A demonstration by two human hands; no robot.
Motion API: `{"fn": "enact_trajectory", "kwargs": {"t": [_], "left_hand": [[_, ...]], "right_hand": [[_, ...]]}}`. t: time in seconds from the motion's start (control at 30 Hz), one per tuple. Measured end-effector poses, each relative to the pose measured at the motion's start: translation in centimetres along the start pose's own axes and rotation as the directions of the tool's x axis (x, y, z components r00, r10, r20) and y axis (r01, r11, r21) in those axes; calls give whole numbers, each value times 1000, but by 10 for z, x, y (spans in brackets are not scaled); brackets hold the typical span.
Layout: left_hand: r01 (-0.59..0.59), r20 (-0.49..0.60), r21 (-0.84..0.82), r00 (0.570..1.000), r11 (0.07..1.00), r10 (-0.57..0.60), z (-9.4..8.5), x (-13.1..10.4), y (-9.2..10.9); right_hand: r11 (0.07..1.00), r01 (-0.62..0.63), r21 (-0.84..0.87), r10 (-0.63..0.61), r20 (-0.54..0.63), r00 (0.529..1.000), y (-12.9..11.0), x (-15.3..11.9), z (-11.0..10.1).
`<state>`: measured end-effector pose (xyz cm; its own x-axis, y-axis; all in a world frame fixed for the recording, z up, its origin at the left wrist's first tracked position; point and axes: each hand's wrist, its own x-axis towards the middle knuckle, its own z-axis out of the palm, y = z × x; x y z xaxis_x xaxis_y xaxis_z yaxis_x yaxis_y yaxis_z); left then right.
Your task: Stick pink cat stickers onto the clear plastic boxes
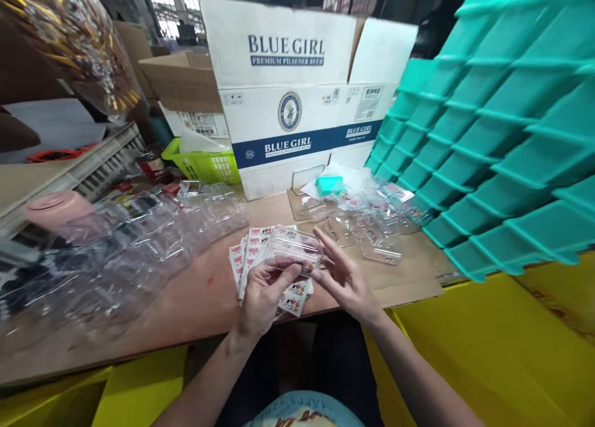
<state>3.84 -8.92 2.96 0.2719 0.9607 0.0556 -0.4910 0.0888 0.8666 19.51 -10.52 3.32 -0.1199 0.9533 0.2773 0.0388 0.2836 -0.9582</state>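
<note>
A clear plastic box (294,244) is held over a stack of sticker sheets (251,253) near the table's front edge. My left hand (267,294) grips the lower left of the box, its thumb pressed on the near side by a small printed sticker (305,268). At the box's right side is my right hand (346,281), fingers apart, with the fingertips at the box's edge. Whether those fingertips bear any of its weight is hard to see.
Rows of clear boxes (162,247) cover the left side. More stickered boxes (381,251) lie at the right, near stacked teal trays (493,123). A white carton (288,74) stands behind, beside a green basket (204,163). Yellow bins (493,334) are below the table.
</note>
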Motion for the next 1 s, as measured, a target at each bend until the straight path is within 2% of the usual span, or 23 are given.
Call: {"fn": "enact_trajectory", "kwargs": {"t": [0.07, 0.13, 0.17, 0.2, 0.23, 0.27, 0.3, 0.33, 0.4, 0.47, 0.5, 0.53, 0.6, 0.63, 0.7, 0.77, 0.83, 0.87, 0.93, 1.0], "left_hand": [[-45, 94, 135, 995, 990, 32, 3, 16, 3], [-121, 124, 377, 989, 918, 80, -7, 34, 3], [-157, 102, 530, 987, 833, 122, -16, 43, 1], [-176, 64, 687, 981, 704, 183, -28, 51, -2], [-163, 30, 816, 970, 555, 241, -41, 58, -6], [-122, 5, 896, 964, 427, 264, -53, 65, -11], [-76, -16, 936, 967, 345, 256, -65, 70, -17], [-35, -41, 950, 971, 310, 234, -75, 75, -24], [23, -89, 943, 979, 333, 186, -88, 82, -34], [47, -120, 918, 979, 394, 163, -92, 88, -40], [49, -123, 904, 981, 424, 150, -92, 90, -41], [43, -114, 891, 985, 452, 132, -90, 90, -40], [9, -62, 855, 994, 519, 85, -83, 88, -33], [-9, -24, 816, 998, 578, 50, -80, 85, -28], [-2, 46, 682, 998, 731, -39, -75, 75, -17], [77, 60, 489, 991, 869, -121, -75, 64, -7], [155, -5, 322, 987, 934, -162, -79, 52, 0], [175, -60, 261, 984, 949, -165, -83, 47, 2], [176, -180, 178, 973, 968, -144, -88, 39, 2], [153, -263, 137, 958, 979, -112, -92, 34, -1]], "right_hand": [[990, 73, -117, -81, -64, 995, -6, 11, -19], [931, 129, -342, -214, -222, 951, -6, 27, -51], [863, 115, -493, -294, -304, 906, -3, 34, -72], [748, 61, -661, -394, -367, 843, 0, 42, -95], [603, -13, -798, -459, -359, 813, 5, 48, -119], [460, -72, -885, -482, -317, 817, 10, 53, -141], [334, -113, -936, -459, -266, 848, 15, 57, -160], [225, -144, -964, -425, -230, 876, 20, 60, -175], [64, -173, -983, -375, -185, 908, 27, 63, -189], [14, -156, -988, -398, -149, 905, 28, 64, -180], [44, -111, -993, -421, -120, 899, 27, 65, -168], [113, -39, -993, -435, -84, 897, 27, 66, -152], [334, 135, -933, -408, -14, 913, 28, 72, -113], [466, 196, -863, -348, 25, 937, 31, 77, -93], [721, 194, -665, -174, 98, 980, 41, 89, -58], [868, 108, -484, -34, 159, 987, 54, 101, -35], [910, 60, -410, 7, 160, 987, 64, 107, -20], [901, 73, -427, -22, 123, 992, 67, 108, -15], [830, 170, -531, -166, 56, 985, 70, 104, -3], [698, 319, -641, -345, 90, 934, 69, 93, 13]]}}
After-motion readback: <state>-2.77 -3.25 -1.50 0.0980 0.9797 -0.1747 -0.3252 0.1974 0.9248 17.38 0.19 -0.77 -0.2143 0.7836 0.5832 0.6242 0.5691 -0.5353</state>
